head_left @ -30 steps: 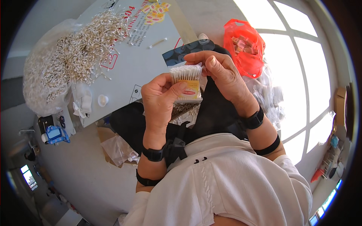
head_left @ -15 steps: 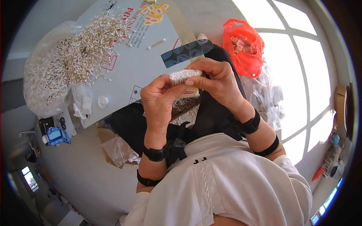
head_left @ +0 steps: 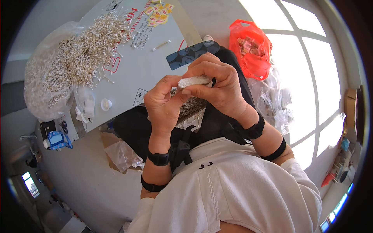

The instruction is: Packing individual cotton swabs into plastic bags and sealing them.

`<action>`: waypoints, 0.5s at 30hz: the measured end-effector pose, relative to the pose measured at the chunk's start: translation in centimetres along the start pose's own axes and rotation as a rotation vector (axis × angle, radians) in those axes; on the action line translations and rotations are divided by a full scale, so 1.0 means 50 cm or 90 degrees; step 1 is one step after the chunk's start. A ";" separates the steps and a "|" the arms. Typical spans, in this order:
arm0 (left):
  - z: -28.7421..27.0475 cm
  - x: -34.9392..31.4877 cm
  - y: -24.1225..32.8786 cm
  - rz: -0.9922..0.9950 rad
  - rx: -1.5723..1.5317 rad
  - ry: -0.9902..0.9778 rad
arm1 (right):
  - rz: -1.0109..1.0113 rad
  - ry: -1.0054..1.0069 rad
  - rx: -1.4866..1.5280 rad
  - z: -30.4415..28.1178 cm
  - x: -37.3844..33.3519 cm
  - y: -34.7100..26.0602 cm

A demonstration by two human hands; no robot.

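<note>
A tight bundle of cotton swabs [head_left: 194, 81] shows its white tips toward me, held above my lap. My left hand [head_left: 162, 99] pinches its left end between thumb and fingers. My right hand [head_left: 217, 79] curls over the top and right side, thumb along the near edge. The far part of the bundle is hidden behind my fingers. Below the hands, more swabs [head_left: 190, 106] lie in a container between my legs, partly covered. On the table to the left spreads a big heap of loose cotton swabs [head_left: 87, 52].
The table [head_left: 130, 73] bears a clear plastic bag [head_left: 37, 77], a small white round piece [head_left: 106, 104], yellow-white labels [head_left: 159, 15] and a single swab [head_left: 161, 45]. A red plastic bag [head_left: 252, 64] stands at the right. A cardboard box [head_left: 116, 155] sits on the floor at lower left.
The bundle has tipped and shifted slightly right, and my right fingers now reach further over it. The yellow label seen under the bundle is no longer visible there.
</note>
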State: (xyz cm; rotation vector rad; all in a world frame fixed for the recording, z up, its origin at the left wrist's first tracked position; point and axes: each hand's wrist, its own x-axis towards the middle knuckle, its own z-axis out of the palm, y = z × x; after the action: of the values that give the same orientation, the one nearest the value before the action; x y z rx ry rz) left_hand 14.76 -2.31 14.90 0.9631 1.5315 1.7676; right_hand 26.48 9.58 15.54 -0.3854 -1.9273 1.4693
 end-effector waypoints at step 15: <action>-0.021 0.012 0.012 0.169 0.044 -0.063 | -0.090 -0.021 -0.056 -0.022 -0.020 0.007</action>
State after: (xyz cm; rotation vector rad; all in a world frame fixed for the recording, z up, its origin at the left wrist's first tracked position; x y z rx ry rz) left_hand 13.55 -2.47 15.51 1.3207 1.4639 1.8237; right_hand 27.88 9.92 15.02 -0.2586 -2.0073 1.3114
